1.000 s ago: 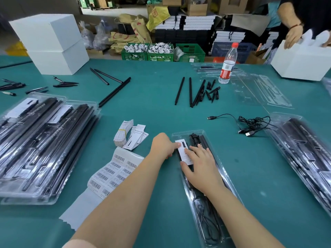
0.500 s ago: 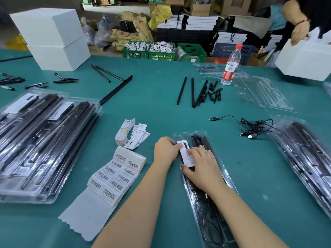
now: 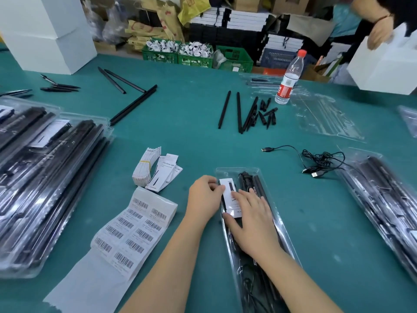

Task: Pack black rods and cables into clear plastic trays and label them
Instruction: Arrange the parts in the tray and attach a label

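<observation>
We are working at a wide green table (image 3: 198,136). Largest on it are the stacks of filled clear trays: one heap at our left (image 3: 45,181), another along the right edge (image 3: 383,199), both packed with black rods. Far left at the back stand two white boxes (image 3: 47,35), one on the other; at the far right another person's hand (image 3: 381,32) rests on a white box (image 3: 383,64).

Straight ahead of us lies the clear plastic tray (image 3: 282,222) we are handling — long and narrow, running away from us, with black rods and a coiled cable inside. A sheet of barcode labels (image 3: 133,229) lies to its left, and beyond that a banded bundle of paper cards (image 3: 146,166) beside a few loose ones. Empty clear trays (image 3: 325,116) lie flat beyond, near a water bottle (image 3: 290,80). Loose black rods (image 3: 239,111) and short black pieces sit mid-table, and a loose USB cable (image 3: 316,161) lies tangled right of the tray's far end.

Our right hand (image 3: 252,222) lies flat, fingers straight, pressing a white label card (image 3: 230,195) onto the tray. Our left hand (image 3: 204,197) is curled at the tray's left edge, thumb and fingertips pinching the card's left side.
</observation>
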Tool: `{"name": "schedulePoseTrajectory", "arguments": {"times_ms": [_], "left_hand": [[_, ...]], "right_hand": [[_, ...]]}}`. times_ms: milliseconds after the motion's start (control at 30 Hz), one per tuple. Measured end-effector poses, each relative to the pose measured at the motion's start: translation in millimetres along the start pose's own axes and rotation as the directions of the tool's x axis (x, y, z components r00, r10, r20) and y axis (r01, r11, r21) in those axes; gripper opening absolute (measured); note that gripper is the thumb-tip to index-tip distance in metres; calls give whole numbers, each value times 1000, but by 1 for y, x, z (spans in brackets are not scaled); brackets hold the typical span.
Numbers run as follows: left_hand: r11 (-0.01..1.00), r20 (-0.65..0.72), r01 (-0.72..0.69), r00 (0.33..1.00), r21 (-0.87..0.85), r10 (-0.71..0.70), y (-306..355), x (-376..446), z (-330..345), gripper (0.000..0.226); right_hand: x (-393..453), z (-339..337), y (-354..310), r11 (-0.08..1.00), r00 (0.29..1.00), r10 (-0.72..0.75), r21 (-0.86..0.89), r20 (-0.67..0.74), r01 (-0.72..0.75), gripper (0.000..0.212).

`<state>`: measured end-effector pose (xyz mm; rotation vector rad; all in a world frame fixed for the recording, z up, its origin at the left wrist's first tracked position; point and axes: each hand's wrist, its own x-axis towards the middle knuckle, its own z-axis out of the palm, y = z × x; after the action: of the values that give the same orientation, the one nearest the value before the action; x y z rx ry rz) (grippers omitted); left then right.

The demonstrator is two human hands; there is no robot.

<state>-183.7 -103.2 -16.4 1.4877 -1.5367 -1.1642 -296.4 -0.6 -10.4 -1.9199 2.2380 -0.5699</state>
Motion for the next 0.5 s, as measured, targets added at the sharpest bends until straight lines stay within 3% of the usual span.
{"name": "schedulePoseTrajectory", "arguments": {"times_ms": [67,200,333,433,500], "left_hand": [[998,43,35,999,-59,-32,0,4,-1,20],[983,122,87,990,-163,-67,1,12,-5,3],[945,193,148,977,-291,-93,7,12,-11,15],[888,264,140,964,-438,-21,13,11,-17,16],[867,284,88,957,-491,64,16,9,-20,14]], "right_hand": [[-1,1,-6,1000,1000,11,-10,4,-11,59],[4,-8,-7,1000,1000,-8,-29,20,9,60],[29,-32,-3,999,993,-7,-51,117,13,65],[65,-52,0,1000,1000,-10,-29,18,11,54],[91,-65,1,995,998,-36,-87,43,40,49]]}}
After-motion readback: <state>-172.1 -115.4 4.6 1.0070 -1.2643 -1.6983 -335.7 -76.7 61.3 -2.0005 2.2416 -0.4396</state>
